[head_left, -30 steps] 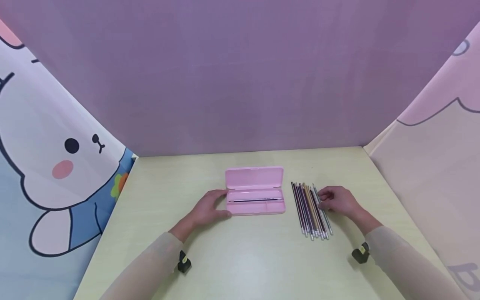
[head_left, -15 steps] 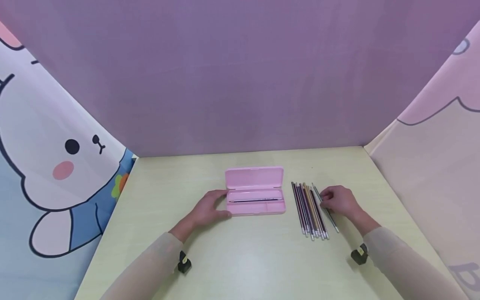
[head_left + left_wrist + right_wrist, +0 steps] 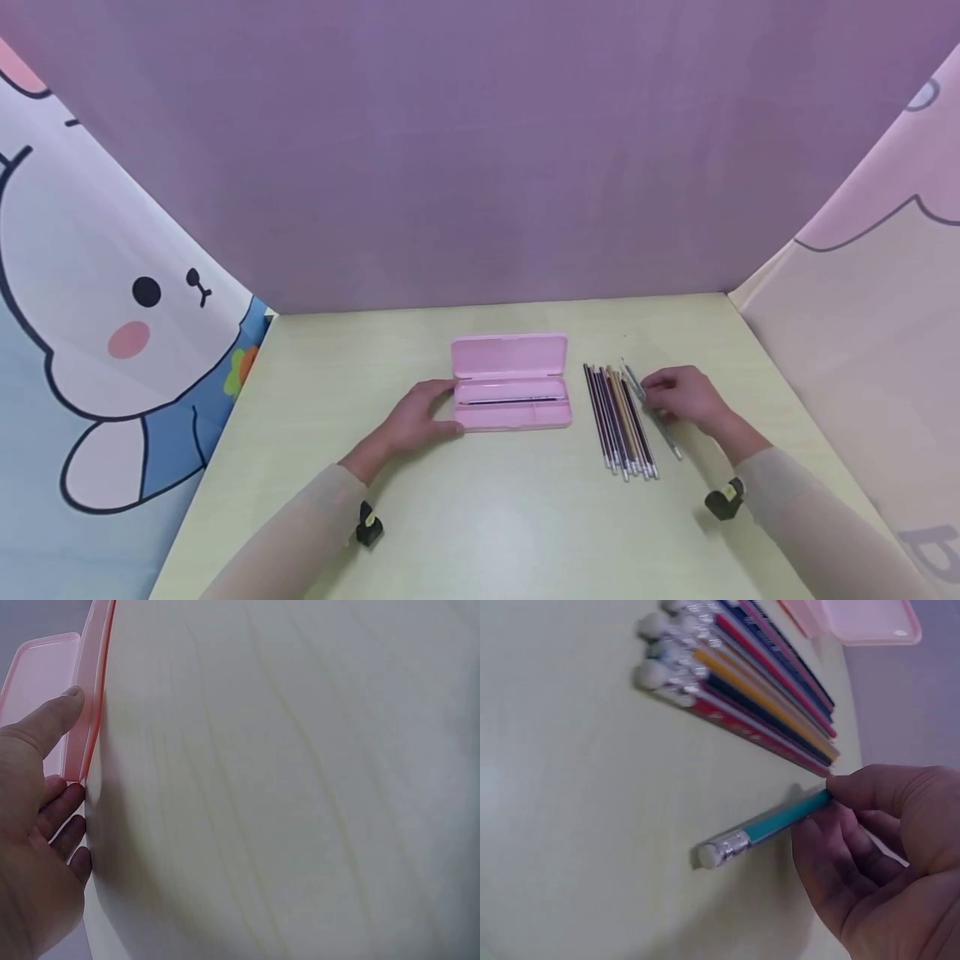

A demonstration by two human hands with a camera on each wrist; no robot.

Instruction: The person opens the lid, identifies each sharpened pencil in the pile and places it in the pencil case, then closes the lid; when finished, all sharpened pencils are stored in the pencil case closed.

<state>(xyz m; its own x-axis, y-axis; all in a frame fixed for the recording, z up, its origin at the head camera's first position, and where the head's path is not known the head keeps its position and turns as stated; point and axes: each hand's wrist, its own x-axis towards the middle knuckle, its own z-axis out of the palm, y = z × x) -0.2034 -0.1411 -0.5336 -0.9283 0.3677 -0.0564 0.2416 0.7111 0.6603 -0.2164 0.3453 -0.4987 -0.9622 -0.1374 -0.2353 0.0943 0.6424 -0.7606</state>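
My left hand [image 3: 414,419] holds the left end of an open pink pencil case [image 3: 551,412], thumb at the front corner and fingers at the side. In the left wrist view the thumb [image 3: 56,720] lies against the case wall [image 3: 94,682]. One dark pencil [image 3: 510,401] lies lengthwise inside the case. My right hand [image 3: 686,396] pinches a teal pencil [image 3: 787,816] between thumb and fingers; its white eraser end points toward me. That pencil is tilted, just right of a row of several pencils [image 3: 618,425], and its far part is hidden by the hand in the right wrist view.
The pencils lie side by side on the pale wooden table [image 3: 480,517], right of the case, eraser ends toward me. A purple wall [image 3: 480,167] stands behind the table, and printed cloth panels [image 3: 142,375] flank it.
The right hand has drawn the teal pencil rightward from the row and now lifts it slightly, at more of a slant. My left hand stays at the case.
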